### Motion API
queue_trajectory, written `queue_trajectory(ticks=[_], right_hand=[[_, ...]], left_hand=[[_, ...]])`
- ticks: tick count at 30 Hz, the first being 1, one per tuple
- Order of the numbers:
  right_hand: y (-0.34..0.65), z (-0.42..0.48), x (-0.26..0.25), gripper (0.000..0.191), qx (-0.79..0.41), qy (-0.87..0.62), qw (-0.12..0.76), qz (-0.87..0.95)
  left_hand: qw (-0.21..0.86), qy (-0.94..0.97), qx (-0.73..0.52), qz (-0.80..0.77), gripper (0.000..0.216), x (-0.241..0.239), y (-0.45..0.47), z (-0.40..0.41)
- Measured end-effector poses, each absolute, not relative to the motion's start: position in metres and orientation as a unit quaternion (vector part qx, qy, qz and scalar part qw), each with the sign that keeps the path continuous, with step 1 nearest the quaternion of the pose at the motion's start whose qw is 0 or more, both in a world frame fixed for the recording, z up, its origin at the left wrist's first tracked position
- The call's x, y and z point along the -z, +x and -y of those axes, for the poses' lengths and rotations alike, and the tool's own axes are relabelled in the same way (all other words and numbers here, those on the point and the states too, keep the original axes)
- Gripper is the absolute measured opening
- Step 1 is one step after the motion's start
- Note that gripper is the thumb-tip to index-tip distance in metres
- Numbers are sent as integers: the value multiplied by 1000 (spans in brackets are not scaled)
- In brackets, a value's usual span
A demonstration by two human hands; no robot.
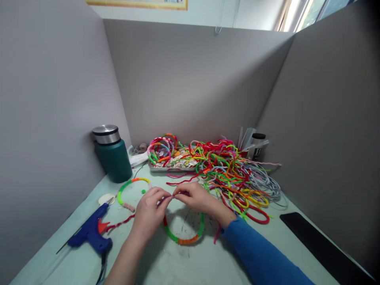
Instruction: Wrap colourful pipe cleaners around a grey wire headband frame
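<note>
My left hand (150, 213) and my right hand (192, 196) meet over the table, both pinching the top of a hoop wrapped in coloured pipe cleaner (185, 238). The hoop's lower arc shows green, orange and red sections; a purple strand runs between my fingertips. A second wrapped hoop (130, 186) in green, orange and yellow lies to the left. A red pipe cleaner (120, 224) lies next to my left wrist.
A blue glue gun (92, 233) lies at the front left. A green flask (112, 154) stands at the back left. A metal tray (169, 169) holds finished hoops. A large tangle of pipe cleaners (231, 170) spreads right. A black slab (320, 245) lies at the right edge.
</note>
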State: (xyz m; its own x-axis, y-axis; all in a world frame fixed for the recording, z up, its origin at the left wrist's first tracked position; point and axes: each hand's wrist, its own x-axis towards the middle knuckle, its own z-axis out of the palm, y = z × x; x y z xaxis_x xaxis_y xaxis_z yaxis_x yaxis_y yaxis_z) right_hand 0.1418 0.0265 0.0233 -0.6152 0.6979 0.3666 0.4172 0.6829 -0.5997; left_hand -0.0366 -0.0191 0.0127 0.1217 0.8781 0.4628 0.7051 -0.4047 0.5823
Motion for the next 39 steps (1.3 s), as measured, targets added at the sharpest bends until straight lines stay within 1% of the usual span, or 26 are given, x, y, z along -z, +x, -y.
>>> queue_trajectory(ticks=[6,14,17,20,26,30,39], right_hand=[[142,-27,-24,14,-267,-287,296,871],[142,-25,-27,11,-232,-258,283,894],[142,-22,-31,10,-233,-246,290,895],[141,-19,-33,8,-233,-248,302,891],[139,-17,-33,11,-233,-245,331,881],[140,-15,-36,11,-249,-238,335,877],[138,-15,-33,14,-200,-286,335,875]], left_hand=[[275,649,-409,-579,20,-12,-40,17],[485,505,-452,-553,23,-16,-41,17],[570,433,-466,-520,22,-17,-41,17],[629,372,-469,-495,21,-18,-42,19],[684,313,-471,-461,10,-20,-43,19],[709,293,-465,-442,6,-21,-43,19],[682,290,-500,-449,5,-19,-44,18]])
